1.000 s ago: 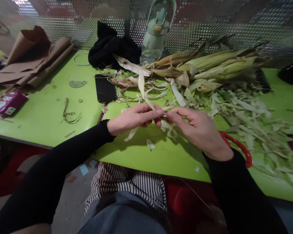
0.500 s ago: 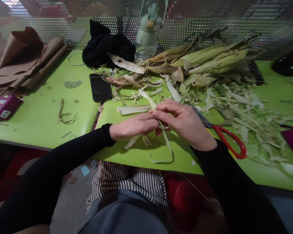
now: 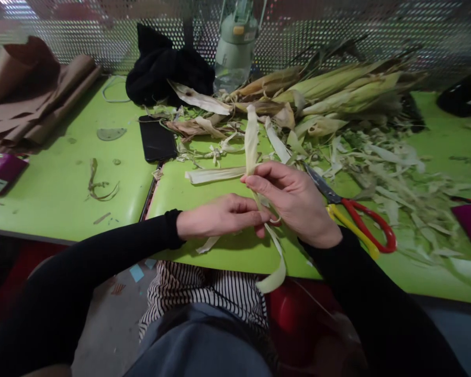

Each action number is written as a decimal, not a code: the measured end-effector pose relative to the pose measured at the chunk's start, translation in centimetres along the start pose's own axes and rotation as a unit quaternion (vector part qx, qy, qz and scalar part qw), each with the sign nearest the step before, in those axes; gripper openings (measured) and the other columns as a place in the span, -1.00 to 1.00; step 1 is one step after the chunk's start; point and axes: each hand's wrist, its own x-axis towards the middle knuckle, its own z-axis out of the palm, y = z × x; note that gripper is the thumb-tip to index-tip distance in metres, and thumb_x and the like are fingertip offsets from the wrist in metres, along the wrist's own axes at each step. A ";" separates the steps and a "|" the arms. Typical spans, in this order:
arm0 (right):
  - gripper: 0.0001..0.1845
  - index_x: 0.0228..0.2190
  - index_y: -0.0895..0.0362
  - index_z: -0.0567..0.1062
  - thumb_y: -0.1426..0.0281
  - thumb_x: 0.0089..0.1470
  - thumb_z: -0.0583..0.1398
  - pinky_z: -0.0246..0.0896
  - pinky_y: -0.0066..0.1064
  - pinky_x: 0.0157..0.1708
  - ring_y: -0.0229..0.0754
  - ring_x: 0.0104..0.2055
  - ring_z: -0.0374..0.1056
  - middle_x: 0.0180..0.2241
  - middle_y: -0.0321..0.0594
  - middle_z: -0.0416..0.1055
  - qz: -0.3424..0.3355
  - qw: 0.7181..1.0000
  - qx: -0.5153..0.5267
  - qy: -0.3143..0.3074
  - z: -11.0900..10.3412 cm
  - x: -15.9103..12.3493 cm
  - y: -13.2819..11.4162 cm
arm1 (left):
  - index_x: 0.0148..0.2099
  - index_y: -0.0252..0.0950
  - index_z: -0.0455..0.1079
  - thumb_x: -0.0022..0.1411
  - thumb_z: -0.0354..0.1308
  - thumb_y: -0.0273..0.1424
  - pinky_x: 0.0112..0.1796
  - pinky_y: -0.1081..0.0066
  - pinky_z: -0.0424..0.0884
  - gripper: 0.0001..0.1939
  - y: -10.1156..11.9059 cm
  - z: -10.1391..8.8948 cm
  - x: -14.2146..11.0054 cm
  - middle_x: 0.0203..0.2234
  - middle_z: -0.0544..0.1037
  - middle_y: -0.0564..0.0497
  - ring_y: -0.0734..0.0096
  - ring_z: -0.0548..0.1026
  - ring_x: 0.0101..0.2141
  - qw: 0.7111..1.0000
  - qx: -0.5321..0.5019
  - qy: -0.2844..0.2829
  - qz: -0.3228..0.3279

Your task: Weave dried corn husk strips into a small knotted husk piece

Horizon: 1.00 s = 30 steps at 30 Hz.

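Pale corn husk strips (image 3: 251, 139) are pinched between the thumb and fingers of my right hand (image 3: 298, 201). One strip rises upright above the pinch, another points left, and a long narrow end hangs down past the table's front edge. Just below, my left hand (image 3: 227, 214) is closed on the lower part of the husk strip, its fingertips partly hidden by my right hand. Scissors (image 3: 361, 220) with red and yellow handles lie beside my right wrist, blades pointing away. A loose piece of husk (image 3: 209, 245) lies under my left hand.
Whole husks (image 3: 345, 97) are piled at the back, with shredded husk (image 3: 400, 178) to the right. A black phone (image 3: 157, 139), a green bottle (image 3: 235, 50), black cloth (image 3: 168, 70) and brown paper (image 3: 35, 99) stand or lie around. A perforated screen (image 3: 310, 31) borders the back.
My left hand has moved down and slightly right along the husk strip. The upper strip now stands straighter, and the lower end hangs farther over the edge. My right hand keeps its pinch.
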 end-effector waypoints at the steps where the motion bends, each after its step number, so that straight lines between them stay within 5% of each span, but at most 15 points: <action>1: -0.75 -0.39 0.08 0.51 0.16 0.14 0.31 -0.05 -0.45 -0.76 -0.42 -0.69 0.08 -0.48 -0.39 0.39 0.004 1.000 0.000 -0.006 -0.1 0.0 0.0 | -0.27 -0.37 0.50 0.39 0.06 -0.29 -0.42 0.52 0.23 -0.71 -0.1 0.1 0.1 -0.40 0.56 0.01 0.60 0.28 -0.49 1.000 -0.015 0.004 -0.005; 7: -0.61 -0.24 0.07 0.53 0.01 0.24 0.18 0.25 -0.43 -0.43 -0.26 -0.38 0.38 -0.38 -0.27 0.49 -0.034 0.993 -0.109 0.025 -1.9 0.3 -0.2 | -0.31 -0.38 0.42 0.40 0.01 -0.31 -0.49 0.55 0.22 -0.70 -0.1 -0.1 0.8 -0.38 0.57 -0.01 0.63 0.28 -0.52 0.978 -0.178 0.108 -0.019; 14: -0.52 -0.41 0.08 0.48 -0.08 0.19 0.17 0.15 -0.35 -0.43 -0.21 -0.43 0.33 -0.45 -0.25 0.47 -0.074 0.962 -0.263 -0.006 -3.2 0.3 -0.4 | -0.31 -0.42 0.36 0.41 -0.02 -0.53 -0.41 0.57 0.36 -0.79 0.5 -1.0 0.9 -0.44 0.55 0.01 0.67 0.43 -0.53 0.950 -0.281 0.135 -0.021; 30: -0.70 -0.39 0.06 0.46 0.10 0.19 0.25 0.07 -0.39 -0.52 -0.28 -0.51 0.19 -0.54 -0.36 0.31 -0.036 0.986 -0.150 -0.057 -3.0 0.3 0.4 | -0.32 -0.40 0.38 0.40 0.04 -0.47 -0.36 0.54 0.47 -0.78 0.2 -1.4 0.8 -0.47 0.57 -0.02 0.56 0.57 -0.41 0.946 -0.290 0.143 -0.012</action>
